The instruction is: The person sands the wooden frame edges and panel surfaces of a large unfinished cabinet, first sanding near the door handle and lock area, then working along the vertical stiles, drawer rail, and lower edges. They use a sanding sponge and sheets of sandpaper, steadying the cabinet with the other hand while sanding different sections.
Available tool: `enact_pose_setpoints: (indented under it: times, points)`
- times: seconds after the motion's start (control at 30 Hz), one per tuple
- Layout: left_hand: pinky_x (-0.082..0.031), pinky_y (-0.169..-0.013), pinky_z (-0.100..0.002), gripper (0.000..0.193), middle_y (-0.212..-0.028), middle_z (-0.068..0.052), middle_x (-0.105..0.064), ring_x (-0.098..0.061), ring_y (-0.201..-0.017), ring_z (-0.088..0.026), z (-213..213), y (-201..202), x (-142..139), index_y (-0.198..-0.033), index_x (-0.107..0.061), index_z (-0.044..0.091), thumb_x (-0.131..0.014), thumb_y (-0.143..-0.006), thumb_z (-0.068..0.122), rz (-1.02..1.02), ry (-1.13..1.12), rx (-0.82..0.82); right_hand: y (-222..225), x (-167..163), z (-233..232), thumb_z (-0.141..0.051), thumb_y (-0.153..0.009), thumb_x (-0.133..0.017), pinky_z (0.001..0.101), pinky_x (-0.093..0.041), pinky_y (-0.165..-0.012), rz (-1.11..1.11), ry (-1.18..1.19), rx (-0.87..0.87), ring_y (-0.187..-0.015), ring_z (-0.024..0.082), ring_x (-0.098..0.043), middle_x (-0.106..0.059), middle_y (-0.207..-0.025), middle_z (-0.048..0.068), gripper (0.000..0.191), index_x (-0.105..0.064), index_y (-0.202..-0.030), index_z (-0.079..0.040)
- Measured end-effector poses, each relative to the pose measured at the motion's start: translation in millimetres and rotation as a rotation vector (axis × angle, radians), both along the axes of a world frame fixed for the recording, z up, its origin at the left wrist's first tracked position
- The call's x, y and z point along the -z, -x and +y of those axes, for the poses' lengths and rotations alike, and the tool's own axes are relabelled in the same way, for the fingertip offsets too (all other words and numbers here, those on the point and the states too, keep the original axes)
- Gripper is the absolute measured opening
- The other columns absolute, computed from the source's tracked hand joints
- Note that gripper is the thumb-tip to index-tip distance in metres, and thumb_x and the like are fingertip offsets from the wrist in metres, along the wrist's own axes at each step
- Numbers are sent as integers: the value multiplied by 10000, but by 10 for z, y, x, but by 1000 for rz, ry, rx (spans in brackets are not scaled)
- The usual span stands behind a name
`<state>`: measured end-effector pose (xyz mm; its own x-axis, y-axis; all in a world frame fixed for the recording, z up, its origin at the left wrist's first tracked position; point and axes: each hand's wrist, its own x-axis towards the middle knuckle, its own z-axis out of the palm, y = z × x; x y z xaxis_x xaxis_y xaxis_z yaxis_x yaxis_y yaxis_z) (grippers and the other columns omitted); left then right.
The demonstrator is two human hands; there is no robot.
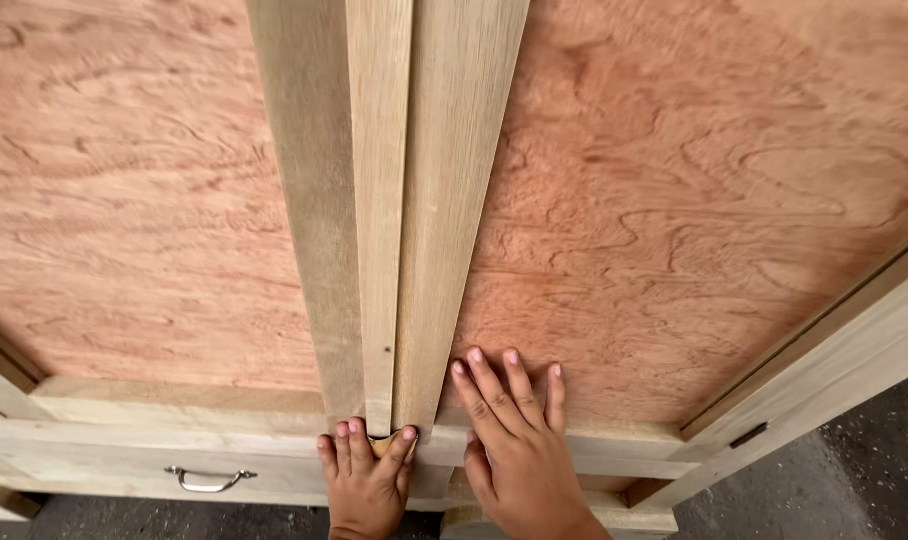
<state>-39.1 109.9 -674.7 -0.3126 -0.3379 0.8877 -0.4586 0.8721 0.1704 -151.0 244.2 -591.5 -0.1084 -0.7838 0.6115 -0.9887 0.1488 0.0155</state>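
Both hands at the near end of the centre wood strip (379, 200): left hand (367, 475) pinches its tip, right hand (514, 440) lies flat, fingers spread, just right; strip runs lengthwise away over the plywood panel (694, 200).

Metal drawer handle (211, 481) low on the frame, dark floor (824, 490) beneath.

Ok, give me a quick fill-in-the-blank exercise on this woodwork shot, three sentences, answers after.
1. The left hand grips the end of the narrow middle strip, pinching a small ____ block.
2. The right hand lies ____ on the reddish plywood panel.
3. A curved ____ handle sits on the pale frame, left of both hands.

Missing words: wooden; flat; metal
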Motion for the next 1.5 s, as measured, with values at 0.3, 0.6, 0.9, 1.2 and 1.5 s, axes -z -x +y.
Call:
enact_pose_setpoints:
  times: [0.3,0.6,0.9,1.2,1.5]
  points:
    - [76,-1243,-594,514,-1734,-37,-213,-141,-1602,-293,-345,244,-2674,-1630,-452,299,-474,-1134,429,110,294,-113,1,-876,-287,-214,-930,-584,621,-6,-1196,-37,173,-15,-1545,345,-199,-319,-1648,128,660,-396,-1544,-60]
    - [68,-1183,-611,639,-1670,76,49,74,-1524,-166,-246,55,-3344,-1599,-17,282,-232,-1008,395,-324,431,10,-92,-1390,-596,-199,-712,-634,643,-7,-1210,54,362,54,-1545,296,-240,-328,-1636,88,847,-402,-1522,-117]
    - [24,-1214,-560,606,-1692,11,56,65,-1527,-131,-269,330,-3769,-1616,-1,171,-101,-1040,329,-219,288,-157,72,-1735,-107,53,-681,-469,578,-196,-1264,-213,731,-239,-1569,395,-238,-299,-1647,269,787,-447,-1466,11]
    - [-13,-1210,-567,634,-1694,-9,-144,-93,-1549,-149,-75,284,-3402,-1622,-117,250,-277,-1009,269,-85,315,25,-301,-1618,-229,108,-635,-447,544,-268,-1258,-360,897,-232,-1558,401,-327,-384,-1616,290,746,-572,-1368,46]
    - [-38,-1188,-674,614,-1652,-100,-299,-185,-1552,-206,37,239,-2402,-1621,-273,301,-415,-1024,302,-115,248,-64,-215,-1494,19,132,-680,-446,517,-208,-1249,-423,690,-202,-1564,402,-256,-318,-1649,267,736,-545,-1404,44]
